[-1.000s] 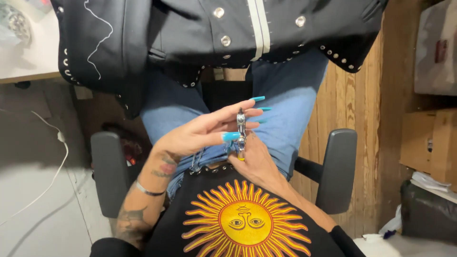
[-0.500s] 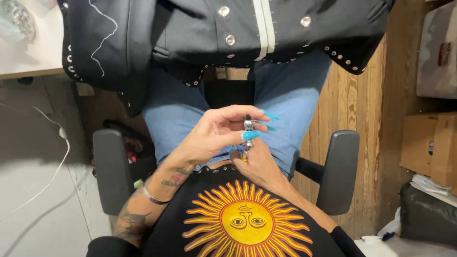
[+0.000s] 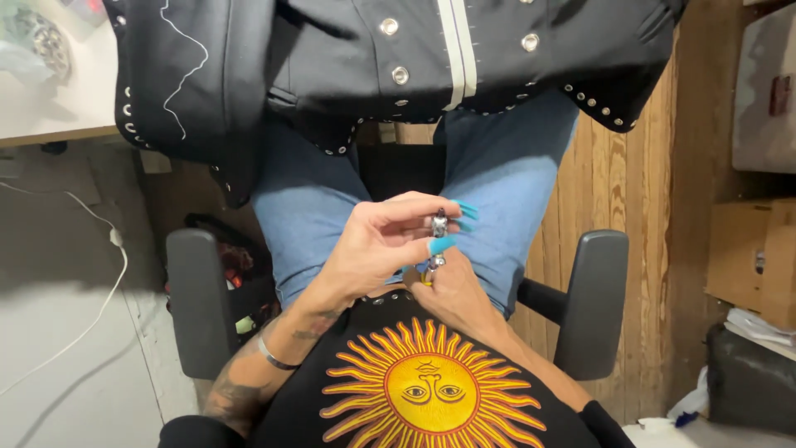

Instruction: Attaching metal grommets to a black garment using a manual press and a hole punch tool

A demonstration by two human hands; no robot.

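Largest first: the black jacket (image 3: 365, 75) with metal snaps and studded edges hangs off the table edge (image 3: 58, 137) and over your knees, well beyond your grip. Draped that way it keeps its front open toward you and leaves your lap free as a working spot.

You sit in an office chair whose two armrests (image 3: 199, 299) stand on either side of your hands, well apart from them. Your jeans (image 3: 514, 191) lie directly under the grip, so anything that slips would likely land on cloth.

To the far right of the grip a cardboard box (image 3: 750, 257) stands against the wooden wall. I cannot tell what it holds. Up on the table, far left, something shiny sits in clear wrapping (image 3: 37, 37), too blurred to name.

Your left hand (image 3: 373, 249) is raised above your lap, fingers curled in, and a small silver ring (image 3: 439, 224) is pinched narrowly between thumb and fingertips near the long turquoise nails. Holding it up like this keeps it in plain sight.

Your right hand (image 3: 452, 294) lies just beneath the grip, close against your belly, mostly hidden by the left. A silver ring and a bit of yellow show on it, but whether it grasps anything I cannot tell.
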